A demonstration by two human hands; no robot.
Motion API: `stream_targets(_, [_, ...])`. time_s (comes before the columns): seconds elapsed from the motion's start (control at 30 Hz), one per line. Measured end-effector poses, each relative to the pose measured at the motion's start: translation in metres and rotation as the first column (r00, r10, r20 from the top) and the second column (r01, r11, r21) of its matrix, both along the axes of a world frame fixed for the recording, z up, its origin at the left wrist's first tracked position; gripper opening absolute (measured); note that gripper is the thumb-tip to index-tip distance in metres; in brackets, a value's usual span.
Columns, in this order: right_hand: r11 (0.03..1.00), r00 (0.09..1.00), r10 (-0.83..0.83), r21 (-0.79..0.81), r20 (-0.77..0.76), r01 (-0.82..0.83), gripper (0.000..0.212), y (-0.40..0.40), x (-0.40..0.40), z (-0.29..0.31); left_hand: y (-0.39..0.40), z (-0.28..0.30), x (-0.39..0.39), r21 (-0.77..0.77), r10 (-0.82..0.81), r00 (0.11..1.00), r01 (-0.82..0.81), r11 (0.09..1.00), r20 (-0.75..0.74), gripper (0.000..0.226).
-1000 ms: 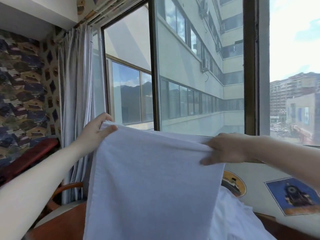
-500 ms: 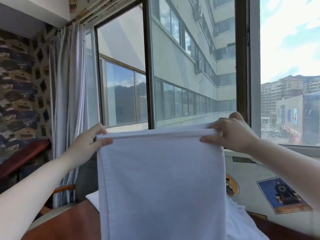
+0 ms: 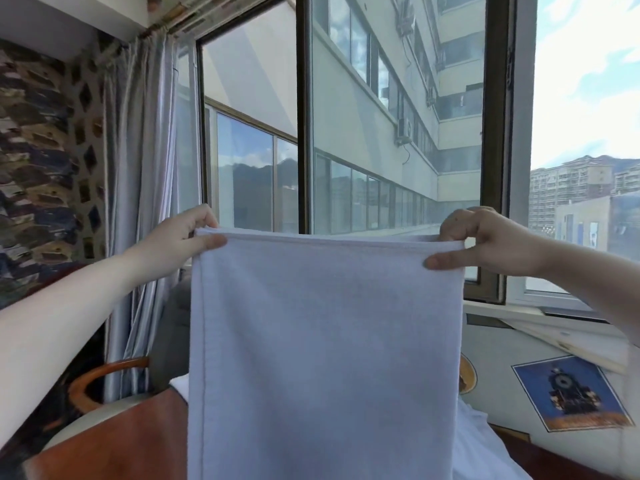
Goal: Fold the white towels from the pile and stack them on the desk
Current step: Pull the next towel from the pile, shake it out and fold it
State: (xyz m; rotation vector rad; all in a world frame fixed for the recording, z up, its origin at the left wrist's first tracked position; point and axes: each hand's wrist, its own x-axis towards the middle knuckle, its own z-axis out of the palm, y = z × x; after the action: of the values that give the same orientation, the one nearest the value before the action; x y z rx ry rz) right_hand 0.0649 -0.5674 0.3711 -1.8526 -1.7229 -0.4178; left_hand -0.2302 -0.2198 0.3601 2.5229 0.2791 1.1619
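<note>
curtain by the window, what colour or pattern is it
The curtain is plain pale grey with a slight sheen, no print; the head view shows it.

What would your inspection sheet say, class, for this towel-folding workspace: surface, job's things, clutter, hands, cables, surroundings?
Surface: reddish-brown desk, partly hidden by cloth.
Job's things: white towel held up, hanging flat; more white towels lie behind it on the desk.
Clutter: train picture propped at right.
Hands: left hand pinches the towel's top left corner; right hand pinches the top right corner.
Cables: nothing seen indoors.
Surroundings: window, grey curtain, wooden chair.
</note>
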Motion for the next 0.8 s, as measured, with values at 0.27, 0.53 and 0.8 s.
stream_targets(0.27, [0.950,0.914,-0.312,0.085,0.258,0.300,0.044,-0.010,-0.004,0.019,-0.001,0.012,0.012,-0.256,-0.088,0.962,0.156,0.954,0.260,0.009])
stream_targets(0.53, [0.945,0.939,-0.021,0.301,-0.343,0.130,0.033,-0.007,-0.006,0.034,-0.012,0.036,0.012,-0.368,-0.135,0.872,0.332,0.868,0.470,0.017])
stream_targets(0.8, [0.923,0.818,-0.112,0.245,-0.564,0.296,0.034,-0.012,0.012,0.015,-0.021,0.011,0.028,-0.518,-0.072,0.886,0.332,0.789,0.459,0.011])
